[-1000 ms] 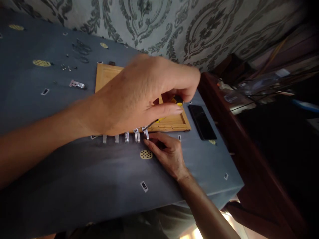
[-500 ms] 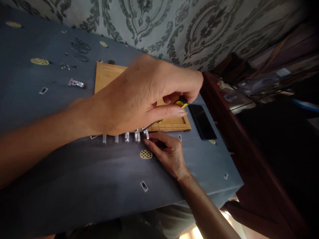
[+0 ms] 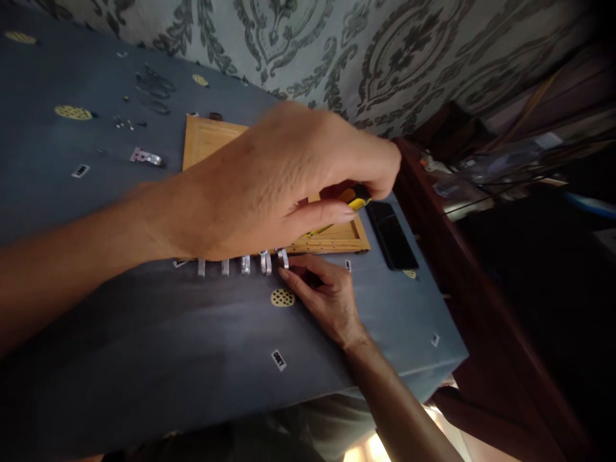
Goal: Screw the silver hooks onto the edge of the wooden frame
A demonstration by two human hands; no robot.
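My left hand (image 3: 283, 179) reaches across from the left, closed around the black and yellow handle of a screwdriver (image 3: 359, 197). Under it lies a framed wooden board (image 3: 206, 142), largely covered by the hand and forearm. Several silver metal hooks (image 3: 246, 265) stick out in a row along the board's near edge. At the right end of that row, my right hand (image 3: 330, 298) pinches a metal hook (image 3: 283, 259) between thumb and fingers. The screwdriver's tip is hidden behind my left hand.
A loose metal hook (image 3: 147, 156) and some small screws (image 3: 124, 122) lie on the blue patterned tablecloth (image 3: 202, 359) to the left. A black phone (image 3: 392, 236) rests right of the board. Patterned wallpaper (image 3: 308, 45) rises behind; a dark red wooden edge (image 3: 481, 276) runs along the right.
My left hand has shifted slightly right and up, and the screwdriver handle has tilted with it. My right hand stays at the same hook.
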